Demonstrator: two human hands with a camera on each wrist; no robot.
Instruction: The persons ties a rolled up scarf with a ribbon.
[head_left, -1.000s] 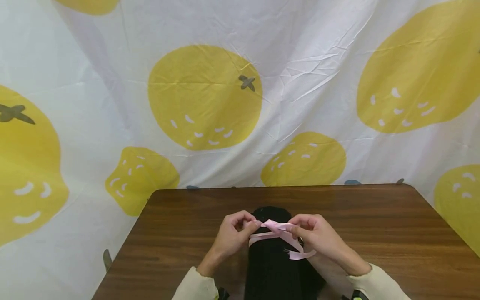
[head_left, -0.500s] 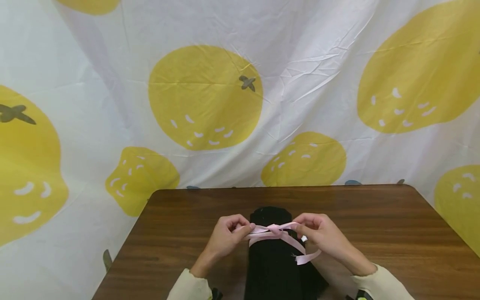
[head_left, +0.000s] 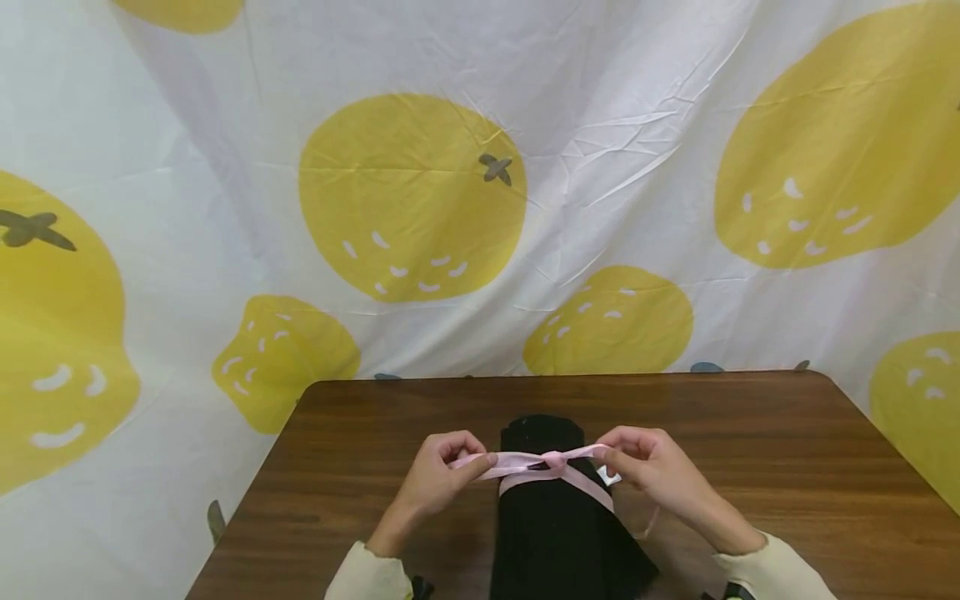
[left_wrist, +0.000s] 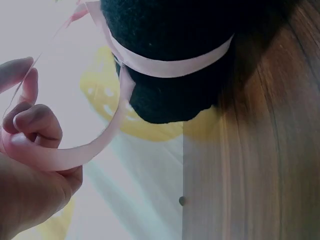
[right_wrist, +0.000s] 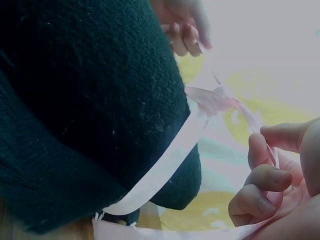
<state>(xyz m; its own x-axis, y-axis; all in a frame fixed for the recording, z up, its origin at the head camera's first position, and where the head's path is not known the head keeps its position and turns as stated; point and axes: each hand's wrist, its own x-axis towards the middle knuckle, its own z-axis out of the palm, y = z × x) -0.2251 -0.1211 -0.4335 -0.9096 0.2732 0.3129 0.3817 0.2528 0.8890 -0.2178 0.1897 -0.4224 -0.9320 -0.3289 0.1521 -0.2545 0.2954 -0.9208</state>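
Observation:
A pink ribbon (head_left: 592, 492) runs round a rolled piece of black fuzzy cloth (head_left: 551, 533) lying on the table, with a small knot on top. My left hand (head_left: 444, 467) pinches ribbon to the left of the knot; in the left wrist view a wide ribbon loop (left_wrist: 70, 157) curves from that hand to the cloth. To the right, my right hand (head_left: 654, 468) pinches a taut strand between thumb and forefinger. In the right wrist view a frayed ribbon end (right_wrist: 107, 227) hangs beside the roll, its strip passing by the right hand's palm.
The brown wooden table (head_left: 390, 417) extends on both sides of the roll. Behind it hangs a white curtain (head_left: 450, 350) printed with yellow fruit. A small white piece (head_left: 609, 476) shows at the roll's right side, partly behind the right hand.
Both hands have moved apart, the left further left and the right slightly right. The ribbon between them has straightened, and its knot looks smaller. The frayed tail has left its place below the right hand.

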